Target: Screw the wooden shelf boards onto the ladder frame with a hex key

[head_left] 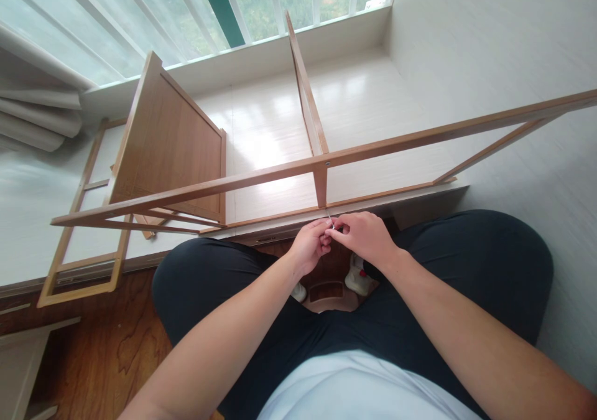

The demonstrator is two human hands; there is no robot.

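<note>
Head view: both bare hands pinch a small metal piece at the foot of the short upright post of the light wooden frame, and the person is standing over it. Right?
Not quite. The left hand and right hand do pinch the small metal piece below the light wooden frame, but the head view shows the person sitting cross-legged on the floor, not standing.

The person wears a plain white top, seen as a pale curve at the bottom edge of the view, and dark navy or black trousers of smooth fabric that cover both legs. Both forearms are bare, with no sleeves reaching them, and the left hand (308,246) and right hand (366,236) carry no gloves, and no rings or watch can be seen. On the feet are white socks or soft shoes, one with a small red mark.
</note>
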